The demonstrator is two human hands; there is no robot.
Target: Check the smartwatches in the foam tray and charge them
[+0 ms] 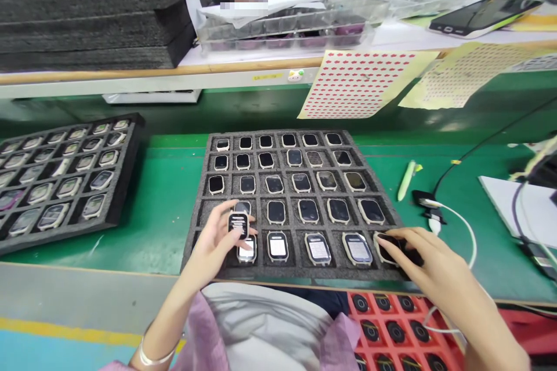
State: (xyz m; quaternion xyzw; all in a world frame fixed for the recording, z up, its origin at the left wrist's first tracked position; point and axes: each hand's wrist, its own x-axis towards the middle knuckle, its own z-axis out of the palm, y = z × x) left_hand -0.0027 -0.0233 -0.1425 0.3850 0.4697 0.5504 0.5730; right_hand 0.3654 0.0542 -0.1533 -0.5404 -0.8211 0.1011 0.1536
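A dark foam tray (pixel 208 185) with several smartwatch bodies in square pockets lies on the green bench in front of me. My left hand (pixel 215 246) holds one lit watch body (pixel 238 224) pinched between thumb and fingers, just above the tray's front-left pockets. My right hand (pixel 429 258) reaches over the front-right corner pocket, its fingers curled on a dark watch body (pixel 388 245) there. The front row's watches (pixel 317 248) show lit screens; the rows behind are dark.
A second foam tray (pixel 126 185) of watches lies at left. A red tray (pixel 354 324) of round black parts sits at my lap. A green pen (pixel 407 181), a white cable (pixel 461 226), sticker sheets (pixel 361 84) and stacked foam (pixel 96 11) surround the bench. Another person sits beyond the shelf.
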